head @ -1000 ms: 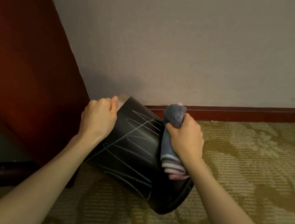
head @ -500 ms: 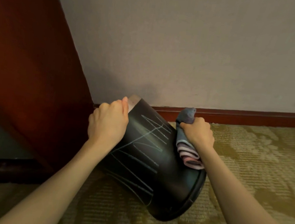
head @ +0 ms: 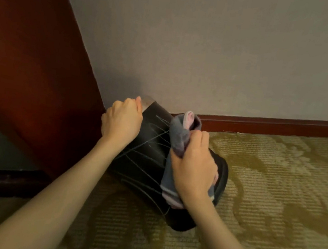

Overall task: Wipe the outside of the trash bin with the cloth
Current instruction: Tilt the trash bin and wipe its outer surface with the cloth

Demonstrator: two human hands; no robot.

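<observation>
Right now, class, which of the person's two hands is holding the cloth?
The right hand, closed around the grey and pink cloth and pressing it on the black trash bin. The left hand holds no cloth; it grips the bin's raised end.

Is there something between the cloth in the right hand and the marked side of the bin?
Nothing visible. The right hand presses the cloth directly on the tilted black bin; the left hand grips its far end, clear of the marks.
</observation>
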